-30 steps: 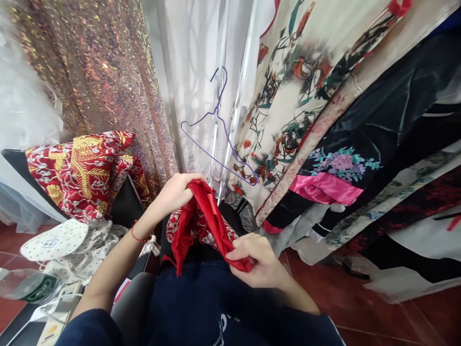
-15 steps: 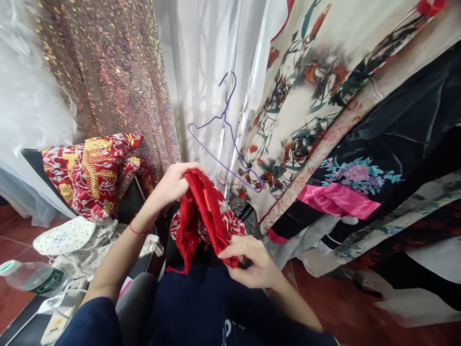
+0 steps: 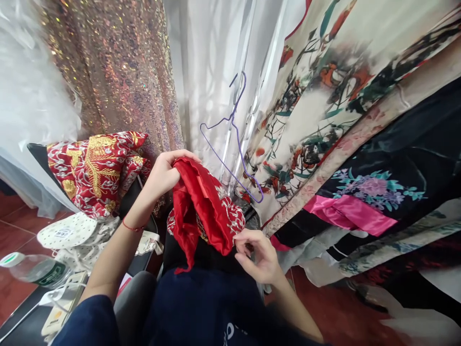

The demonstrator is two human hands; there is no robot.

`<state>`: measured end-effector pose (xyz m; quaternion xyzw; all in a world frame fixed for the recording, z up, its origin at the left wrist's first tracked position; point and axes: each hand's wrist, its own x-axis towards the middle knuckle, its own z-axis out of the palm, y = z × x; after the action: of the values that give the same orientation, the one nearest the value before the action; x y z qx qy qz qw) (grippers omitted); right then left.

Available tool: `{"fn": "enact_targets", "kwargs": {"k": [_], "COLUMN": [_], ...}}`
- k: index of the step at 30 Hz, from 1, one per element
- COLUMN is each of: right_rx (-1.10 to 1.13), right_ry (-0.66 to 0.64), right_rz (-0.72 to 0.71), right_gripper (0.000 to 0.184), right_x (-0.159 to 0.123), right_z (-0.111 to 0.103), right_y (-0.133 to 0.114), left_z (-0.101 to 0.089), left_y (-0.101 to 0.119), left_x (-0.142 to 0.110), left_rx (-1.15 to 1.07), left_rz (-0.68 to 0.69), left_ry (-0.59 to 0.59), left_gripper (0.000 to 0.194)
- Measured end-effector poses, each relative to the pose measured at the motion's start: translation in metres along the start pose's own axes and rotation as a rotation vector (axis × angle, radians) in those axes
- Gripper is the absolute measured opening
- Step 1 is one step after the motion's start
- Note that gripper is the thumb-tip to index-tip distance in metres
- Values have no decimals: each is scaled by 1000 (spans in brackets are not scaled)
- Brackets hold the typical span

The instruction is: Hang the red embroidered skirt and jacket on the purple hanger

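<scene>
A red satin garment (image 3: 212, 206) with silver-white embroidery on its outer face lies bunched over my lap, its shiny inner side turned up. My left hand (image 3: 167, 175) is closed on its upper left edge, the fingers hidden behind the cloth. At the garment's lower right edge is my right hand (image 3: 257, 254), fingers bent and thumb apart from them, with no cloth visible between. Whether its fingertips touch the embroidered edge I cannot tell. Just beyond the garment hangs a purple wire hanger (image 3: 234, 139), bare.
On the left are a folded red-and-gold embroidered garment (image 3: 97, 168), a white dotted cloth item (image 3: 68, 230), a plastic bottle (image 3: 39, 269) and a power strip (image 3: 65, 307). A sequined curtain (image 3: 115, 62) hangs behind; several garments, including a floral one (image 3: 313, 110), hang at right.
My right hand has let go of the garment's lower right edge and moved slightly right. My left hand, still gripping, has shifted a little left and up with the cloth.
</scene>
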<state>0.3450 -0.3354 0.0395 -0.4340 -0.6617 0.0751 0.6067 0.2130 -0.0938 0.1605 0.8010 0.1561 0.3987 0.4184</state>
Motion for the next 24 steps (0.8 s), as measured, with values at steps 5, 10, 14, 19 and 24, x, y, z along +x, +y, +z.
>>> {"fn": "enact_targets", "kwargs": {"k": [5,10,14,19,24], "right_rx": [-26,-60,-217,-481,-475], "right_ry": [-7,44,190,172,-193], "right_rz": [40,71,100,127,292], "right_gripper": [31,24,13,20,63], "right_x": [5,5,4,13,13], "right_z": [-1,6,9,7,27], "right_y": [2,6,12,22,38], "left_z": [0,-4,-10,-18,-27], "left_y": [4,7,16,25,35], "left_x": [0,-5,-12,-18,-15], "left_rx": [14,64,96,42,57], "left_rz": [-48,-16,15,17,21], "left_ry": [19,-9,-66,-129,-92], "left_gripper": [21,21,21,25,28]}}
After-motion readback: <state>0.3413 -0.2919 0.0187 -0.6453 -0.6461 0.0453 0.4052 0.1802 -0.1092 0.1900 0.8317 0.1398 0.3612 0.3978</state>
